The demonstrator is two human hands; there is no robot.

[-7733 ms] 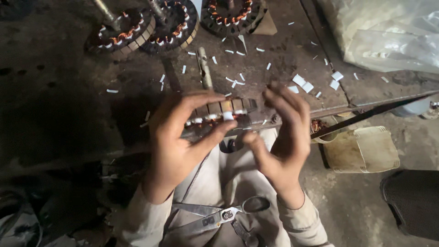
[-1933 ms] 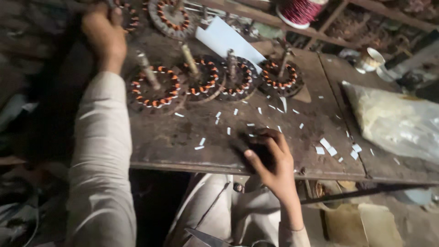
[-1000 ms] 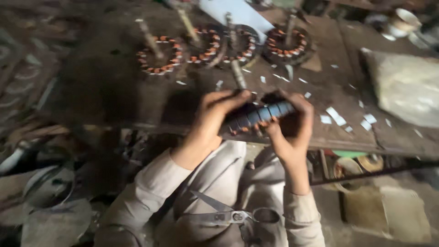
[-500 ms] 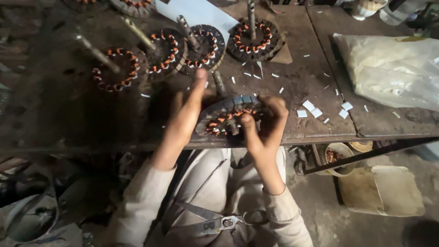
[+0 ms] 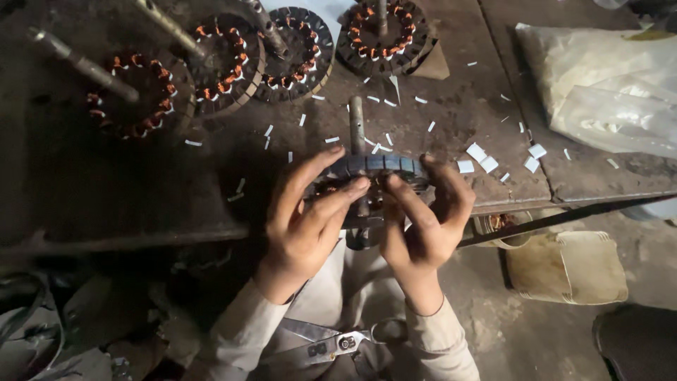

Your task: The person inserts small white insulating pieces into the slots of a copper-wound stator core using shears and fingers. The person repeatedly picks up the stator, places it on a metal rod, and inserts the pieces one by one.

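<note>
I see my left hand (image 5: pixel 305 224) and my right hand (image 5: pixel 423 220) both wrapped around a round motor stator (image 5: pixel 374 169), a dark laminated ring with copper windings inside. The stator sits at the near edge of the tabletop (image 5: pixel 92 183), tilted toward me, with its steel shaft (image 5: pixel 357 123) pointing away across the wood. My left fingers curl over the stator's near rim and my thumb reaches up its left side; my right fingers close on its right side, with the forefinger pressed into the windings. So both hands are holding it, neither spread wide.

Beyond the stator, at the far side of the tabletop, four more wound stators (image 5: pixel 233 60) lie in a row, shafts sticking up. Small white paper strips (image 5: pixel 479 156) are scattered on the wood to the right of the held stator. Further right of it lies a crumpled clear plastic bag (image 5: pixel 606 92). Below the stator, on my lap, rests a pair of scissors (image 5: pixel 338 342).
</note>
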